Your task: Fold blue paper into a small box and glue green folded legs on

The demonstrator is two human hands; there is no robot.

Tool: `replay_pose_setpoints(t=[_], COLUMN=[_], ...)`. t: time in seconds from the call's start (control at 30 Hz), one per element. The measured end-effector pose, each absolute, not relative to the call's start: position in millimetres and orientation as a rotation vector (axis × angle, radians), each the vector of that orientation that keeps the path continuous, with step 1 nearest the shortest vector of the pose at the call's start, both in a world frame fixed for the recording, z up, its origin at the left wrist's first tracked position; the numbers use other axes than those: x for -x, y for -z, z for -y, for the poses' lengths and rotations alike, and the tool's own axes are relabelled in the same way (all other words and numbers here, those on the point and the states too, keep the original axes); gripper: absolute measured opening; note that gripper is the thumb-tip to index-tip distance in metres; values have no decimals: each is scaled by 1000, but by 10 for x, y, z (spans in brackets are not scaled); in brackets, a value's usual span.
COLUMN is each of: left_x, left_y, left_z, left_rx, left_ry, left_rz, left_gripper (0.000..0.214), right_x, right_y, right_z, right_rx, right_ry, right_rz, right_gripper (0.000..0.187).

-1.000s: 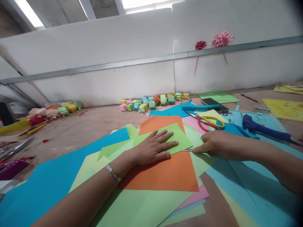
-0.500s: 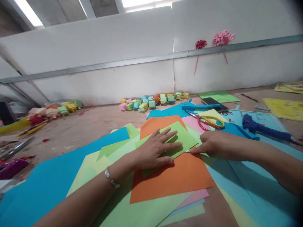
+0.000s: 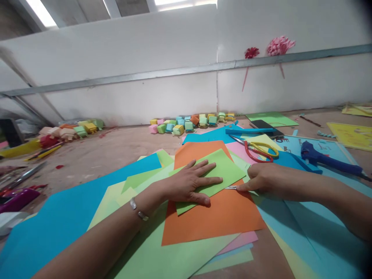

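My left hand (image 3: pixel 194 182) lies with spread fingers on a light green paper sheet (image 3: pixel 225 164), pressing it over an orange sheet (image 3: pixel 215 221). At the green sheet's right lower edge, my right hand (image 3: pixel 255 179) is closed, its index finger pointing along a thin silver blade-like tool (image 3: pixel 231 187). The tool's tip touches or lies just beside the green edge; its handle is hidden in the hand. Scissors with red and yellow handles (image 3: pixel 261 150) rest just beyond my right hand.
Blue sheets (image 3: pixel 72 209) and more coloured paper spread beneath. A blue glue gun (image 3: pixel 328 159) and a dark phone (image 3: pixel 266 128) lie to the right. Small folded paper boxes (image 3: pixel 188 126) line the white wall (image 3: pixel 130 100). A purple tool (image 3: pixel 19 199) sits at far left.
The view has shifted slightly. The green sheet's near corner now shows bright and flat below my left hand. A little more of the silver tool shows ahead of my right fingertip.
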State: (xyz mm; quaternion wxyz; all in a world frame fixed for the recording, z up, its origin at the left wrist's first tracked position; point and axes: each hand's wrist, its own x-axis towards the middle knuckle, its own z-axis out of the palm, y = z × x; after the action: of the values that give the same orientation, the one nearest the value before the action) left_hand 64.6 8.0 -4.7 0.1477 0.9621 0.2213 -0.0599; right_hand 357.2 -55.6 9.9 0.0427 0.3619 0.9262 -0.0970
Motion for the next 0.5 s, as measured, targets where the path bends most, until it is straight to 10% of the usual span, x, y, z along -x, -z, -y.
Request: replay_pose_setpoints(t=[0.5], left_x=[-645], left_y=[67], left_z=[-97], left_rx=[-2777], left_ry=[126], left_rz=[-612], left_gripper=[74], right_x=[-3370], right_y=[-13], right_z=[767], right_rx=[-1098], right_ry=[-109], right_rz=[-2957], right_gripper=[55])
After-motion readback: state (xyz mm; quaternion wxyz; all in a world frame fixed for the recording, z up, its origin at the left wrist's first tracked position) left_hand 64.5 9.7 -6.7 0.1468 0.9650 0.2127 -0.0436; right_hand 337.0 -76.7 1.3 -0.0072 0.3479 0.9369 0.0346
